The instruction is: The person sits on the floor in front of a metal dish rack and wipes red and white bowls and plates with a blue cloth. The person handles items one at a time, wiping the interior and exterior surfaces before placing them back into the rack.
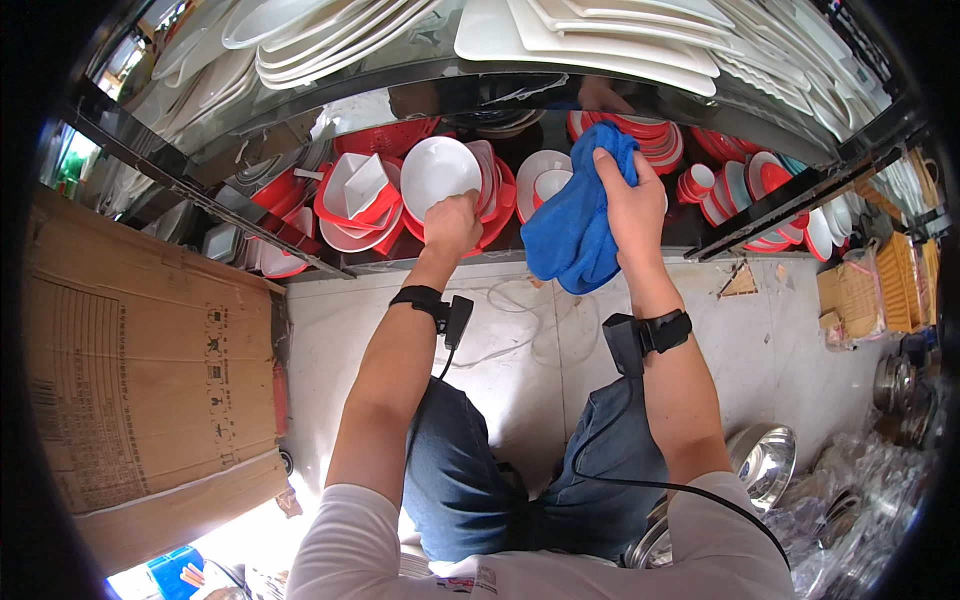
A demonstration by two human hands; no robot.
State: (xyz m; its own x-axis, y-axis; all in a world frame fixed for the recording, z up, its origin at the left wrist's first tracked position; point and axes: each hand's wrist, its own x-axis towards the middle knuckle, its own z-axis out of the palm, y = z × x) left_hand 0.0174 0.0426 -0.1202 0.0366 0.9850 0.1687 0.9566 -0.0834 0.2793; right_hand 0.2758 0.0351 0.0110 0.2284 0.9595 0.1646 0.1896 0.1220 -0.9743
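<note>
White bowl [433, 170], at the frame's upper centre, is gripped at its lower-right rim by the left hand [454, 224], left of the blue cloth [570, 228] bunched in the right hand [634, 208].

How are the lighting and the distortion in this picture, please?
In the head view, the upper shelf bows and corners go black; there too, light washes out the lower left, the metal bowl shines, the blue cloth looks fairly sharp.

I find one white round dish [438, 168] tilted, hollow facing me, rim in my left grip [455, 222]; blue cloth [572, 232] hangs crumpled from my right grip [634, 208].
</note>
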